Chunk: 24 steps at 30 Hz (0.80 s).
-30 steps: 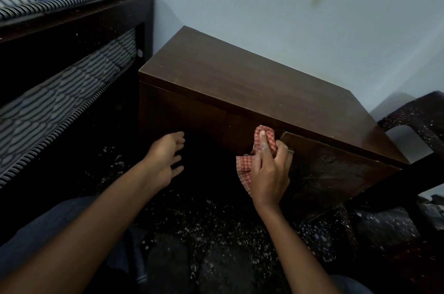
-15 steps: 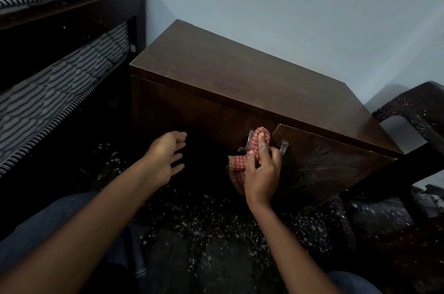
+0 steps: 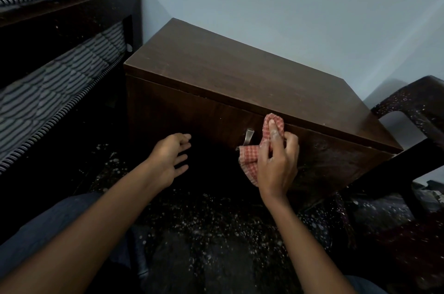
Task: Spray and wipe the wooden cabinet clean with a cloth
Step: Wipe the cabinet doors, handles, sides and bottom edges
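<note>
The wooden cabinet (image 3: 240, 72) stands on the floor against the pale wall (image 3: 264, 5), filling the middle of the view and running toward 4 o'clock. Its top is bare dark wood, and its front is too dark to tell what it holds inside. The right hand (image 3: 276, 166) is at the upper edge of the cabinet's front. Its grip is closed round a red-checked cloth (image 3: 248, 161), with the forefinger stretched up toward 12 o'clock and pressing the top fold of the cloth against the wood just under the lid edge. The rest of the cloth hangs bunched out of the grip toward 8 o'clock. A metal handle (image 3: 248, 136) sticks out of the front just beside the cloth, at 9 o'clock from the pressing finger. The left hand (image 3: 168, 159) hovers at 9 o'clock from the right one, well apart from the cloth. Its grip is wide, the fingers loosely spread and holding nothing, in front of the cabinet's shadowed lower left part. A bed frame (image 3: 72, 12) with a striped mattress (image 3: 60, 77) lies at 10 o'clock, and a dark speckled chair (image 3: 413, 106) leans in at 3 o'clock. The floor (image 3: 216, 233) is dark with white flecks.
</note>
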Each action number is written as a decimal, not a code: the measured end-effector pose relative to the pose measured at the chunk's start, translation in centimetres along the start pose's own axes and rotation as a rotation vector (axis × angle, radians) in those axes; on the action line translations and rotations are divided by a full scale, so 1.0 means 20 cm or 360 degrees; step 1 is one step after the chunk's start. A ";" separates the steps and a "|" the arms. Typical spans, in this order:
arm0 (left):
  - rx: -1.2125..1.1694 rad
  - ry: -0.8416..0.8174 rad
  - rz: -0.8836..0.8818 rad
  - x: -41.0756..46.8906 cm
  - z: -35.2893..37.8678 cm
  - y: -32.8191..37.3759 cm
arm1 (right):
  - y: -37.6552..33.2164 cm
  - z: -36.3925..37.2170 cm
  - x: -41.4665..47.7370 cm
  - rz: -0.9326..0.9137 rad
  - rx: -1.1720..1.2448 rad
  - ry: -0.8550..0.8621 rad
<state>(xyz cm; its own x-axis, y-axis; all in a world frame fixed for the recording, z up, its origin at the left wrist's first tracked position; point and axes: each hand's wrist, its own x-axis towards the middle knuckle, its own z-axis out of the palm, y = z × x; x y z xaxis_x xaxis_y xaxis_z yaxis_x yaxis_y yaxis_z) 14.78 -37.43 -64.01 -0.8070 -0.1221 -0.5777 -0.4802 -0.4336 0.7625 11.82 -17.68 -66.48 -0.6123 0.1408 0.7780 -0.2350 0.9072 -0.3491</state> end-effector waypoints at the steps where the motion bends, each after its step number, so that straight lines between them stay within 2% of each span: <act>1: 0.0005 -0.0006 0.0001 0.00 0.01 -0.01 | -0.01 0.00 0.01 -0.0011 -0.0001 -0.0007; 6: 0.0020 0.0002 -0.0003 0.00 0.01 -0.01 | 0.04 0.07 -0.11 -0.0143 -0.0132 -0.0251; 10: 0.0012 0.0016 0.0006 0.01 0.00 0.00 | 0.08 0.08 -0.14 -0.0047 -0.0109 -0.0324; 15: -0.0042 0.0093 0.0017 -0.01 0.00 0.00 | 0.12 0.08 -0.21 -0.0033 -0.0100 -0.0625; 20: -0.0084 0.0151 0.0062 -0.01 0.02 -0.01 | 0.17 0.09 -0.23 -0.0331 -0.0481 -0.0580; 24: -0.0206 0.0177 0.0058 -0.01 0.03 -0.01 | 0.17 0.15 -0.32 -0.0214 -0.0494 -0.0573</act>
<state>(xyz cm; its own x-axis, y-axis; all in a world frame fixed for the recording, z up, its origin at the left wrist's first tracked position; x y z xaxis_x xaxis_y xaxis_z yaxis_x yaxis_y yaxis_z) 14.77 -36.76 -63.82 -0.7767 -0.2349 -0.5845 -0.3973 -0.5374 0.7439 12.68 -16.72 -74.32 -0.8267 -0.0817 0.5567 -0.1273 0.9909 -0.0436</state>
